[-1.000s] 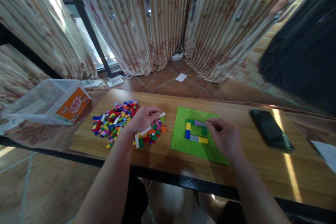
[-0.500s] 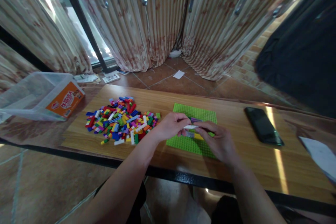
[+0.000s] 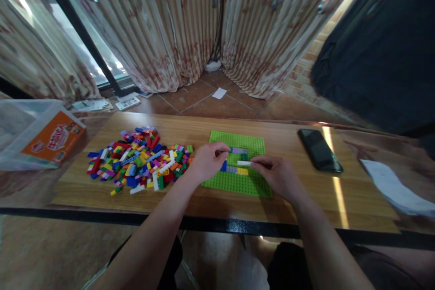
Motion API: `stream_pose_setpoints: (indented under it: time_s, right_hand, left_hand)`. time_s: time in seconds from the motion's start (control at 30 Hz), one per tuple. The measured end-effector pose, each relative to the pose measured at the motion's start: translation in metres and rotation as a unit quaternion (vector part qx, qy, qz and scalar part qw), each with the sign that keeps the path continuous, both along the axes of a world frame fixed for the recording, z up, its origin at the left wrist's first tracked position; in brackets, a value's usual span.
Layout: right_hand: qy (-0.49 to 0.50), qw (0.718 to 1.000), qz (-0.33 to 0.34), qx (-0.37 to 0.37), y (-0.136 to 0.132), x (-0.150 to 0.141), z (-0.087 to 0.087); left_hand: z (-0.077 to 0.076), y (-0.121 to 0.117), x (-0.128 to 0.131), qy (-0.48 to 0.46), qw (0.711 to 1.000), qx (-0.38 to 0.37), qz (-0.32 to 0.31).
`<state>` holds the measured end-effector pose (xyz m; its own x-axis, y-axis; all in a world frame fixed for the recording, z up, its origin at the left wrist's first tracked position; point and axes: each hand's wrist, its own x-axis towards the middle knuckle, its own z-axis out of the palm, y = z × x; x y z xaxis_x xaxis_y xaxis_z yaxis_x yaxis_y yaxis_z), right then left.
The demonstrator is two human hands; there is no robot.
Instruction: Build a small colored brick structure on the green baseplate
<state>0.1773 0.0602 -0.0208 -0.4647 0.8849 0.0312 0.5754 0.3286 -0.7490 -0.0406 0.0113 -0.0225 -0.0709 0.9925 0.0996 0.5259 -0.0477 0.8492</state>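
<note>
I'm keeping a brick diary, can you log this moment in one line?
right hand: holds white brick; left hand: partly over green baseplate, grip unclear; loose bricks: piled left of baseplate; phone: right of baseplate

The long worktop (image 3: 183,131) is plain wood in the middle and brown at both ends, with a black front edge and a thin stripe of bright light across its right side. On the wood, from left to right, are a big messy heap of colorful bricks (image 3: 136,161), a flat green bumpy plate (image 3: 251,186) and a black phone (image 3: 319,149). A see-through tub (image 3: 36,122) sits on the left brown end, and white papers (image 3: 397,190) lie at the right end.
</note>
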Motion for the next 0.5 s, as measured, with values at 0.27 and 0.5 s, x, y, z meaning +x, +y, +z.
stream_pose_setpoints:
  time_s: [0.27, 0.5]
  right_hand:
    - [-0.023, 1.000, 0.021, 0.000, -0.0002, -0.0066, -0.0076]
    - [-0.007, 1.000, 0.014, -0.026, 0.0002, -0.0086, -0.0102]
  left_hand:
    - [0.0017, -0.0033, 0.0060, 0.082, 0.996, -0.015, -0.037]
    - [0.0005, -0.0036, 0.0096, 0.141, 0.988, -0.019, -0.056]
